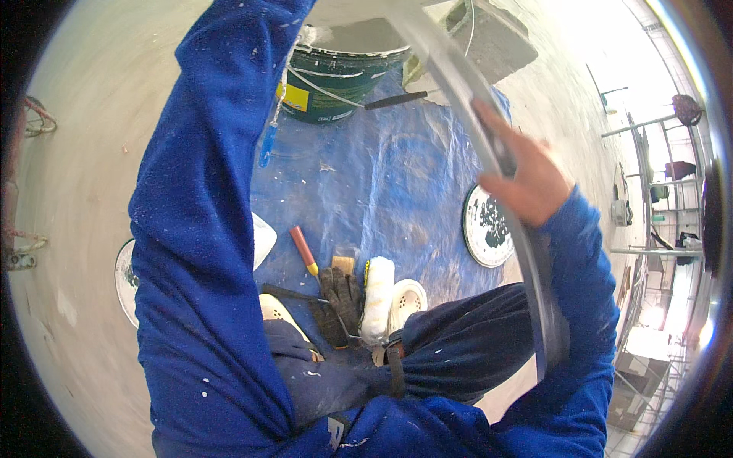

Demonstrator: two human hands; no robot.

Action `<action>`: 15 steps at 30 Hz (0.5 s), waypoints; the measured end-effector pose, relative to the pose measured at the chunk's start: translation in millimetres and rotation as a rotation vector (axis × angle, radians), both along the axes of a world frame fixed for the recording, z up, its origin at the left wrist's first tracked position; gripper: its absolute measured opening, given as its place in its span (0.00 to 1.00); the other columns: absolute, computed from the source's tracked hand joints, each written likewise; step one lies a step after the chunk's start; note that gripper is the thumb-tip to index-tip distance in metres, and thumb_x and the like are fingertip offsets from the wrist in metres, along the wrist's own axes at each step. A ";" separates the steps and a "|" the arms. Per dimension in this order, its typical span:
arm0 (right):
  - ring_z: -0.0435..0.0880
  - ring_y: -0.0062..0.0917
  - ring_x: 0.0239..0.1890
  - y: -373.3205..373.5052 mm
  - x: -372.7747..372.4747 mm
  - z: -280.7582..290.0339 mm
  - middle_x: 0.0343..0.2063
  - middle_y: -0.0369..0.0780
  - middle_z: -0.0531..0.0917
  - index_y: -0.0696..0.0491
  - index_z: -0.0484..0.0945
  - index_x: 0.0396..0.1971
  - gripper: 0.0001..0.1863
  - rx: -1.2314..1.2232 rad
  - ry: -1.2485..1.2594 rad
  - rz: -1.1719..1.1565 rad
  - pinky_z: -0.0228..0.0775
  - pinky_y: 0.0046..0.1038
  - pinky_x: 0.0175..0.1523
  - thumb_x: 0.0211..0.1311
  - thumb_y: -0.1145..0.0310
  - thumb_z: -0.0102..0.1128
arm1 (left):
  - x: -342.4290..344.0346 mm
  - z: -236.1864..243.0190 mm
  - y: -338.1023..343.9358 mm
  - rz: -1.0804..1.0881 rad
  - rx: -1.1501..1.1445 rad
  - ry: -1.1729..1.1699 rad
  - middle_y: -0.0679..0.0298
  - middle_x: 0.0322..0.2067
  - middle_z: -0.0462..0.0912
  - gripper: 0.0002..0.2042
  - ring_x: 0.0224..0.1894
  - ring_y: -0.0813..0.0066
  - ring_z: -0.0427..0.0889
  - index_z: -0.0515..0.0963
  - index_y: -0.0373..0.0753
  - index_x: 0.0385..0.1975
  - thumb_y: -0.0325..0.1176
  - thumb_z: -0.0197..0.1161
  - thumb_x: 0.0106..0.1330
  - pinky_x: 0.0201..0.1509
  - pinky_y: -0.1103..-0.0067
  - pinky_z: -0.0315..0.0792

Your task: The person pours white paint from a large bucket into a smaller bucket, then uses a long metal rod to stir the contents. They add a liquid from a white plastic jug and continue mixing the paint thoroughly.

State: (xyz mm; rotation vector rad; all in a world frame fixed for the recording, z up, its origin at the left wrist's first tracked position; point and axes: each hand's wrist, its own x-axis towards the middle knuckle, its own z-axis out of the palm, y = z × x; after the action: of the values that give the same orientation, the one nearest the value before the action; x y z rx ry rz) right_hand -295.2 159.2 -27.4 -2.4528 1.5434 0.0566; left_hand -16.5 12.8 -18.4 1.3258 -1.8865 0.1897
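In my right hand (527, 175) is a long, flat grey bar (450, 72), smeared by motion. It runs from the top edge down past my right forearm and looks curved in this lens. My right thumb and fingers lie around its edge. My left arm (206, 153), in a blue sleeve, reaches up and leaves the picture at the top, so the left hand is hidden. Between the arms stands a dark green bucket (336, 88) of grey paste with a wire handle. A blue-handled tool (267, 145) hangs at its left side.
A blue plastic sheet (359, 175) covers the floor. Near my feet lie a white paint roller (378, 298), dark work gloves (340, 298) and a red-handled tool (303, 248). A round white lid (477, 229) with dark stains sits at right. Shelving (664, 183) stands far right.
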 end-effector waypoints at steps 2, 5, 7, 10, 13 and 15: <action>0.80 0.45 0.30 -26.3 11.5 3.9 0.26 0.57 0.78 0.50 0.59 0.59 0.40 -0.133 -0.052 0.035 0.71 0.36 0.43 0.39 0.60 0.58 | 0.2 -2.3 -5.7 0.016 -0.044 -0.023 0.51 0.59 0.59 0.23 0.61 0.53 0.56 0.70 0.37 0.48 0.46 0.52 0.57 0.64 0.61 0.48; 0.80 0.45 0.34 -69.1 42.5 7.4 0.31 0.56 0.78 0.51 0.64 0.56 0.37 -0.250 -0.045 0.047 0.70 0.36 0.45 0.40 0.57 0.58 | 0.6 -7.6 -13.7 0.033 -0.079 -0.010 0.50 0.59 0.59 0.22 0.61 0.52 0.56 0.71 0.36 0.47 0.46 0.52 0.57 0.64 0.63 0.49; 0.80 0.45 0.35 -90.8 60.0 5.4 0.32 0.56 0.79 0.52 0.64 0.56 0.37 -0.333 -0.007 0.059 0.70 0.36 0.46 0.40 0.56 0.58 | 1.3 -11.0 -18.4 0.042 -0.081 -0.006 0.49 0.59 0.60 0.22 0.61 0.52 0.56 0.71 0.35 0.46 0.45 0.52 0.57 0.64 0.63 0.48; 0.80 0.45 0.34 -93.5 70.9 -4.5 0.30 0.56 0.79 0.52 0.63 0.56 0.38 -0.353 0.077 0.056 0.72 0.37 0.44 0.40 0.56 0.58 | 3.1 -12.7 -24.9 0.034 -0.127 -0.055 0.48 0.58 0.59 0.23 0.61 0.51 0.56 0.71 0.34 0.46 0.45 0.52 0.58 0.64 0.63 0.48; 0.80 0.46 0.28 -57.9 62.9 -17.7 0.23 0.55 0.79 0.54 0.57 0.58 0.40 -0.225 0.201 0.008 0.74 0.39 0.39 0.41 0.57 0.58 | 3.8 -11.8 -28.4 0.001 -0.170 -0.197 0.48 0.58 0.59 0.22 0.61 0.50 0.56 0.71 0.33 0.45 0.45 0.53 0.57 0.65 0.64 0.48; 0.80 0.46 0.24 -22.5 50.4 -19.4 0.18 0.54 0.77 0.54 0.55 0.59 0.41 -0.026 0.189 -0.025 0.73 0.41 0.36 0.41 0.59 0.58 | 2.9 -11.3 -28.3 0.025 -0.139 -0.060 0.48 0.58 0.60 0.22 0.61 0.49 0.55 0.72 0.33 0.45 0.44 0.53 0.57 0.65 0.64 0.48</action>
State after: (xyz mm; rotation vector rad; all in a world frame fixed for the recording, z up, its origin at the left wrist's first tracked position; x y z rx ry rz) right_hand -244.7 136.7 -46.8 -2.5098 1.6596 0.2726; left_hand -13.6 -15.5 -29.7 1.2622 -1.8711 0.3711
